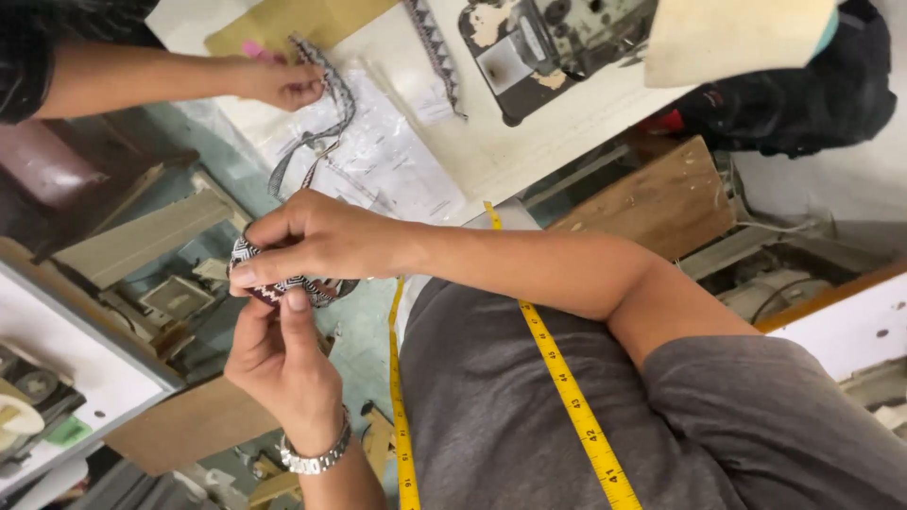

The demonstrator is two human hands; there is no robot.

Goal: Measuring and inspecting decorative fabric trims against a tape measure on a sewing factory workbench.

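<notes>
both hands, left hand [283, 364] and right hand [307, 236], have fingers clamped on a patterned trim strip [274, 288]; i judge a loosened pinch could let it slide off toward the floor.

You see a white worktable [529, 142], a sewing machine [548, 42] on it, brown wooden board [661, 198] beside it, teal floor [364, 331] below.

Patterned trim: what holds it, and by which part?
The right hand grips the coiled patterned trim from above; the left hand pinches its lower edge.
</notes>
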